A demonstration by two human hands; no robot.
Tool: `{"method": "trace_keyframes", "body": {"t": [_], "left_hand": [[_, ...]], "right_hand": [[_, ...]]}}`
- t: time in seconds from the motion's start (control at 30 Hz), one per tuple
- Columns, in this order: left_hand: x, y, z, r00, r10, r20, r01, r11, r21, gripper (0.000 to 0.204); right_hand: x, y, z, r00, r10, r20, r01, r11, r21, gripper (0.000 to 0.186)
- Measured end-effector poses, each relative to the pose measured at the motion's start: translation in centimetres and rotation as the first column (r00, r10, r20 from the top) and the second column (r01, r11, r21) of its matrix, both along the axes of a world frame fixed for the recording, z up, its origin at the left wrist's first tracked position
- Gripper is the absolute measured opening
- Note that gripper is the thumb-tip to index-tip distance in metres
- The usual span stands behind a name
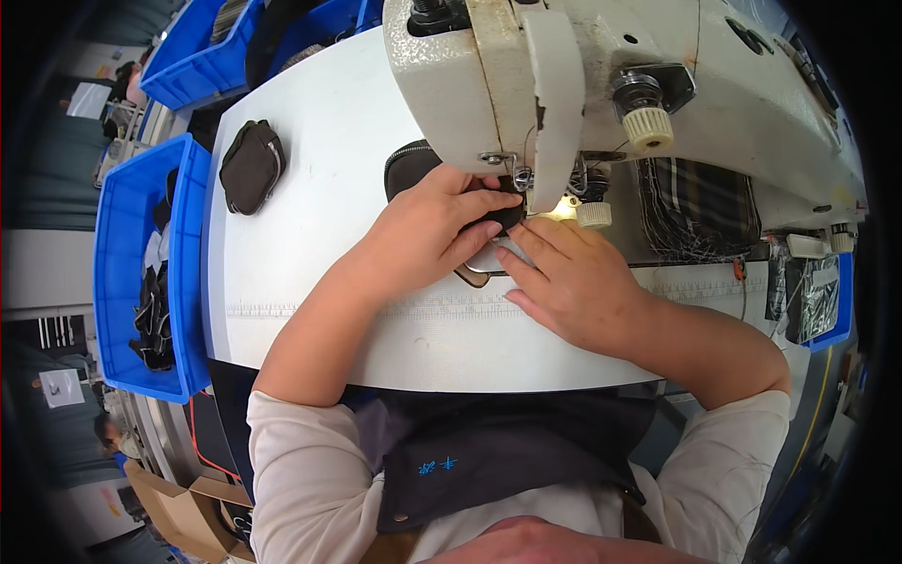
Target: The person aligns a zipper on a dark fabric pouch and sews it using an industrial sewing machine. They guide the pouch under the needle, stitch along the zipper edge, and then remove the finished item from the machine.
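Note:
A dark zippered pouch [404, 169] lies under the head of a white sewing machine [470, 94], its metal zipper showing along the upper left edge. My left hand [427, 226] is closed on the pouch, with thumb and fingers pinching the dark cloth beside the needle. My right hand [578, 282] rests just right of it, fingers stretched out and thumb apart, the fingertips touching the cloth's edge near the presser foot. A small tan-edged piece [473, 275] pokes out below the hands. The stitching spot is partly hidden by my fingers.
Another dark zippered pouch [252, 167] sits on the white table [310, 216] at left. Blue bins [113, 273] holding dark pieces stand beyond the left edge. Stacked dark striped cloth pieces [700, 207] lie right of the needle. An open cardboard box [178, 512] is at lower left.

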State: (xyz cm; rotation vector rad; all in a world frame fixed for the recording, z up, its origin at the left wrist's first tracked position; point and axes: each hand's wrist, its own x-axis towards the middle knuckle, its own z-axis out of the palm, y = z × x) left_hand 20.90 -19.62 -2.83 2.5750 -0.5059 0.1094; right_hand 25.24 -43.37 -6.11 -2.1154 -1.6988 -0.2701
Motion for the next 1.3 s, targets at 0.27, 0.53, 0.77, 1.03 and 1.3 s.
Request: {"method": "trace_keyframes", "body": {"t": [0.27,0.53,0.77,1.03,1.3], "left_hand": [[0.9,-0.2,-1.5,0.994,0.008,0.105,-0.012,0.999,0.034,0.022],[1.2,0.2,-1.7,0.997,0.024,0.070,-0.025,0.999,0.026,0.019],[1.5,0.9,-1.3,0.990,0.044,-0.136,-0.065,0.985,-0.157,0.017],[1.9,1.7,-2.4,0.992,-0.018,-0.125,-0.020,0.955,-0.295,0.024],[0.1,0.1,-1.9,0.982,0.080,0.170,-0.065,0.994,-0.089,0.036]], "right_hand": [[-0.1,0.0,-0.1,0.997,0.005,0.071,-0.005,1.000,0.002,0.039],[-0.3,0.3,-0.3,0.998,0.019,0.067,-0.021,0.999,0.027,0.035],[2.4,0.6,-0.3,0.975,-0.189,-0.119,0.202,0.974,0.103,0.019],[2.6,1.7,-0.6,0.953,-0.282,0.113,0.282,0.959,0.020,0.013],[2.8,3.3,-1.1,0.912,-0.378,0.162,0.349,0.920,0.180,0.014]]}}
